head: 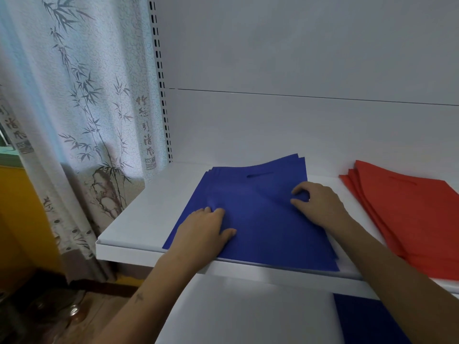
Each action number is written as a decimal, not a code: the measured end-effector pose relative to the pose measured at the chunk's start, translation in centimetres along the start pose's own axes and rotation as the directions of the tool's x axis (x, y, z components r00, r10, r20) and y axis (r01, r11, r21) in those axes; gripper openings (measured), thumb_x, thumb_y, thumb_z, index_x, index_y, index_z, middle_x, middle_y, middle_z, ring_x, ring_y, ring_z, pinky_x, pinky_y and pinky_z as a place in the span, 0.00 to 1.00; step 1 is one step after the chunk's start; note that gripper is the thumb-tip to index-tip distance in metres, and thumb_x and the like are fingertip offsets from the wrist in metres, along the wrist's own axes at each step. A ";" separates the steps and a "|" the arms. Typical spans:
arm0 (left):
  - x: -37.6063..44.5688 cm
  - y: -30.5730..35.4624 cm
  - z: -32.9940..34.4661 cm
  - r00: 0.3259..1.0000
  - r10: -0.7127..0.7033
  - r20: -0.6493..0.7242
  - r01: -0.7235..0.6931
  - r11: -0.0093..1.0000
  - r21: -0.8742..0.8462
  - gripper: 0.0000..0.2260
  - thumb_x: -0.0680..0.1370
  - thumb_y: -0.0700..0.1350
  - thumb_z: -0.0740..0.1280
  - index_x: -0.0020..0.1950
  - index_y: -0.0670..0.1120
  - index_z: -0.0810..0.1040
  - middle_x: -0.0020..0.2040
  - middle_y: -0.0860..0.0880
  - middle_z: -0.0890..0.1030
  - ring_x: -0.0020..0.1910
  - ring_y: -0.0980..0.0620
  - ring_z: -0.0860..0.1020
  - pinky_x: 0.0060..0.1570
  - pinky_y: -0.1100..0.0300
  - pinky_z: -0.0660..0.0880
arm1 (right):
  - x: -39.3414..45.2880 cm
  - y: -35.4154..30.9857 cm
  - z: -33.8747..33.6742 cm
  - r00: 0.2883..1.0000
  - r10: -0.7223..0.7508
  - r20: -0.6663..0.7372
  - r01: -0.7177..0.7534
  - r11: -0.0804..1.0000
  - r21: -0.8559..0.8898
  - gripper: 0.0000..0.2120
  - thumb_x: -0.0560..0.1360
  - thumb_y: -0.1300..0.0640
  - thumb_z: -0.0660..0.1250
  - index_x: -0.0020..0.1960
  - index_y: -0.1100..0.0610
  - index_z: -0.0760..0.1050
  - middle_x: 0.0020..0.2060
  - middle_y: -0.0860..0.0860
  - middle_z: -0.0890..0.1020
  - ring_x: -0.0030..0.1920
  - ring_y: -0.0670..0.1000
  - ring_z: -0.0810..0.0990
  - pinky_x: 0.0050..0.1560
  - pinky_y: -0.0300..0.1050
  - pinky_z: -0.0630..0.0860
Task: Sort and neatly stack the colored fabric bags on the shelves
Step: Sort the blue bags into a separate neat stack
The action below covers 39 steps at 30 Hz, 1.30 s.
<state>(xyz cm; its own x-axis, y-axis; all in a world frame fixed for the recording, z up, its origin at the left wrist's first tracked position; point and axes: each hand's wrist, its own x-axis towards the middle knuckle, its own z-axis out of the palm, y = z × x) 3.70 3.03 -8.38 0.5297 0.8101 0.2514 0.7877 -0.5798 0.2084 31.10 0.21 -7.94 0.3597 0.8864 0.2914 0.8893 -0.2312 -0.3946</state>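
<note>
The only writing is on the curtain: brush-style Chinese characters run in a column near its right edge, with a square seal mark below them. A second column with a seal sits at the left edge. The characters are too blurred to read. The bags and shelf carry no text.

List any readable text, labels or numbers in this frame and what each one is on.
Curtain, column of brush calligraphy: Chinese characters, too stylised and blurred to read.
Same curtain, red seal stamps beneath the columns: unreadable.
Blue bags, red bags, shelf: no text.
Left forearm: small dark mark, not legible.
</note>
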 end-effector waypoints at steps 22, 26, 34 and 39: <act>3.4 5.8 -1.5 0.979 0.204 -0.002 -0.133 0.631 -0.764 0.33 0.76 0.46 0.67 0.72 0.69 0.53 0.63 0.66 0.71 0.57 0.67 0.74 0.59 0.66 0.71 | -7.6 3.1 -9.8 0.953 0.034 -0.302 0.042 0.969 0.243 0.13 0.76 0.56 0.67 0.60 0.51 0.76 0.57 0.44 0.78 0.56 0.39 0.73 0.60 0.32 0.68; 2.3 9.9 -1.7 0.930 0.364 0.038 -0.262 0.734 -0.627 0.18 0.76 0.44 0.66 0.63 0.60 0.73 0.57 0.65 0.74 0.52 0.68 0.72 0.59 0.64 0.69 | -12.4 4.6 -11.7 0.947 -0.001 -0.321 0.040 0.992 0.117 0.15 0.74 0.57 0.70 0.60 0.54 0.77 0.56 0.47 0.80 0.54 0.37 0.72 0.56 0.21 0.62; -0.3 22.4 1.5 0.786 0.617 0.042 -0.424 0.586 -0.690 0.11 0.76 0.49 0.66 0.57 0.58 0.79 0.50 0.69 0.75 0.52 0.65 0.76 0.55 0.63 0.74 | -27.3 11.0 -17.3 0.817 0.356 -0.454 -0.298 0.934 0.196 0.23 0.72 0.52 0.71 0.66 0.47 0.72 0.55 0.37 0.74 0.57 0.35 0.73 0.60 0.33 0.69; -4.8 32.9 8.1 0.625 0.772 0.115 -0.464 0.486 -0.740 0.20 0.73 0.50 0.70 0.65 0.53 0.75 0.55 0.61 0.74 0.53 0.62 0.73 0.51 0.76 0.65 | -38.4 15.9 -16.9 0.667 0.603 -0.437 -0.588 0.787 0.189 0.30 0.72 0.47 0.70 0.71 0.44 0.64 0.61 0.43 0.69 0.59 0.39 0.67 0.60 0.31 0.64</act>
<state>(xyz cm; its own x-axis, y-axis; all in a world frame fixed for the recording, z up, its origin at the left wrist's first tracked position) 29.65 -19.21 -10.36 0.9754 0.0686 0.2097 -0.0964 -0.7227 0.6844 36.15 -44.27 -10.71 0.9000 0.2767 0.3369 0.4347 -0.6268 -0.6466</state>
